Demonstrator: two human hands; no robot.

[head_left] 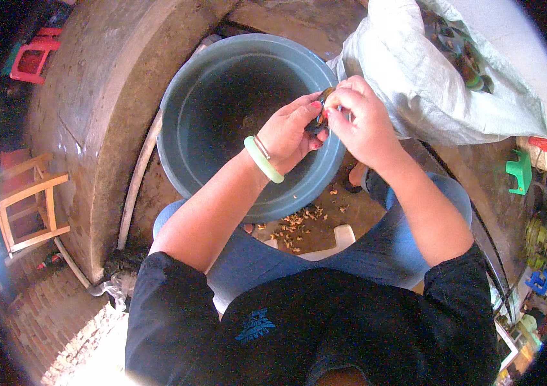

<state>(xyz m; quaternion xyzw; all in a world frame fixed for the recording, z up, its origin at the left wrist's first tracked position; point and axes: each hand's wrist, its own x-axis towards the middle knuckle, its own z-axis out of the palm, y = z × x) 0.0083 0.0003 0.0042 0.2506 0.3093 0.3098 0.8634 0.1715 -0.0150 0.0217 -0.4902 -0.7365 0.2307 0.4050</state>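
Above the right rim of a large blue-grey tub point(174, 161), my left hand point(289, 132) holds a dark, shiny mussel point(316, 123), its fingers wrapped round the shell. My right hand point(362, 122) is closed in a pinch at the mussel's right side, thumb and forefinger against it. Whatever lies between those fingertips is too small to make out. Just beyond my right hand stands a white woven sack point(399, 71), its mouth open on several dark shells with green edges point(473, 74). The tub's inside is in shade.
Small yellowish-brown scraps point(293, 225) litter the floor between my knees. A concrete ledge point(103, 122) curves along the left, with a pipe point(139, 180) at its foot. A wooden stool point(35, 199) lies at the far left. A green stool point(519, 172) stands at the right.
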